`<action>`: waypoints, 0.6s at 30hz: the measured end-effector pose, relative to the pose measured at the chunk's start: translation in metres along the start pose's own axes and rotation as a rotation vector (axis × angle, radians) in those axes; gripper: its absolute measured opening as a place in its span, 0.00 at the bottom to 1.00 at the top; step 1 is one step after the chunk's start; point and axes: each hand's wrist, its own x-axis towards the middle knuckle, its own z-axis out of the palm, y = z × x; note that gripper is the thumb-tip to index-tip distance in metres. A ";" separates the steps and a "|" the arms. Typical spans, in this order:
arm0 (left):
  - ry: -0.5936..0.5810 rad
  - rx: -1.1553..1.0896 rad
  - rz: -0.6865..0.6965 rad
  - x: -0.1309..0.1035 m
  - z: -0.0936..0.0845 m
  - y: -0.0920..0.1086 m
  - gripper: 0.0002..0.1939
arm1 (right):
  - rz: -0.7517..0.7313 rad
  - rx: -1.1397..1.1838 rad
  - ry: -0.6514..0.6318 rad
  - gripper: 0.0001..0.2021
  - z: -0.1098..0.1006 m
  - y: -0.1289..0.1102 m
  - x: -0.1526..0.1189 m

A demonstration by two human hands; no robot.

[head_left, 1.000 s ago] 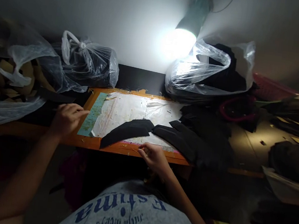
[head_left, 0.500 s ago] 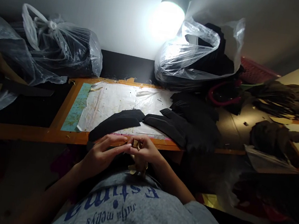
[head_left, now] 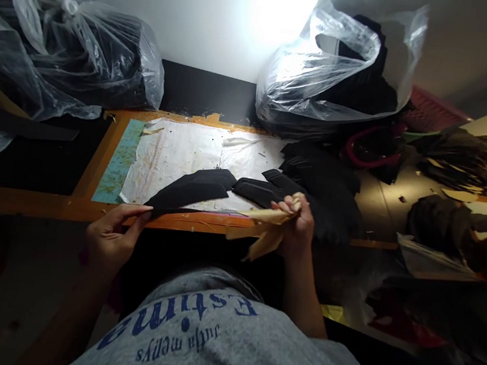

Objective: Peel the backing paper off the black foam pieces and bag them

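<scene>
In the head view my left hand is at the table's front edge, thumb and forefinger pinched on the end of a thin black piece. That piece runs right along the edge toward my right hand. Crumpled tan strips, looking like peeled backing paper, hang from my right hand, which is closed in a fist around them. Whether the black piece still joins the tan strips cannot be made out. Just beyond lie flat, curved black pieces and a fanned pile of similar black pieces.
A worn white sheet covers the table's middle. Behind stand a knotted plastic bag and an opened plastic bag with black contents. A pink basket and brownish stacked pieces are at the right. A bright lamp shines above.
My hands were together near my body; now they are apart, left hand to the left, right hand to the right and farther forward with the tan strips. The view has tipped down slightly.
</scene>
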 end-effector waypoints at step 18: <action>0.151 0.138 -0.176 -0.006 0.023 0.001 0.14 | -0.155 -0.981 -0.726 0.39 0.085 0.006 -0.084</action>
